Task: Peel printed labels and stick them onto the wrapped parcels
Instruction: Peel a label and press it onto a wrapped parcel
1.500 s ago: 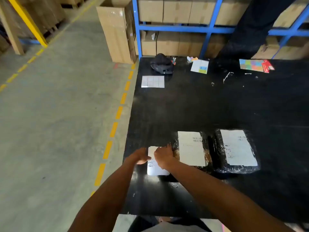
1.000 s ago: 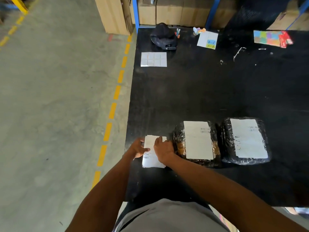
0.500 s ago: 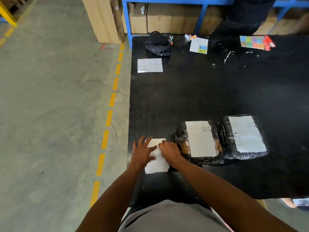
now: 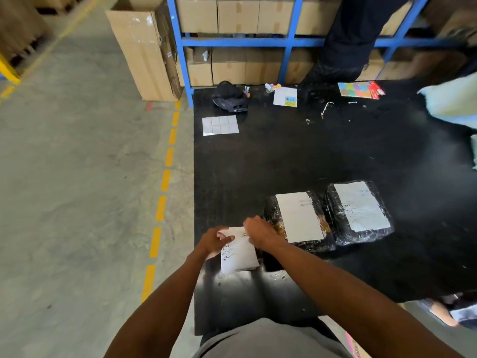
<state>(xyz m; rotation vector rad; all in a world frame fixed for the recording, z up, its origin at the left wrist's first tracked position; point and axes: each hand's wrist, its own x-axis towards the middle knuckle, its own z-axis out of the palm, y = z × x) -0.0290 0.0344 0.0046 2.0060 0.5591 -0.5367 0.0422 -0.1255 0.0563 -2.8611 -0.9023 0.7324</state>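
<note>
Left hand (image 4: 215, 241) pinches a label's (image 4: 238, 254) ten o'clock corner; right hand (image 4: 260, 231) covers its one o'clock corner, grip unclear. Two parcels (image 4: 327, 228) (image 4: 366, 236) sit at two o'clock.

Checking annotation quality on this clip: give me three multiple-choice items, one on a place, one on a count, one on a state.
1. Where does the grid sticker sheet lie? A on the floor; B on the black table, by the black cap; C on a parcel.
2. How many wrapped parcels carry a white label? A one; B four; C two.
3. What are the left hand and right hand doing? A touching the printed label; B lifting a parcel; C resting on boxes.
Answers: 1 B, it sits near the cap; 2 C, two labelled ones lie side by side; 3 A, both meet at its top edge.
</note>
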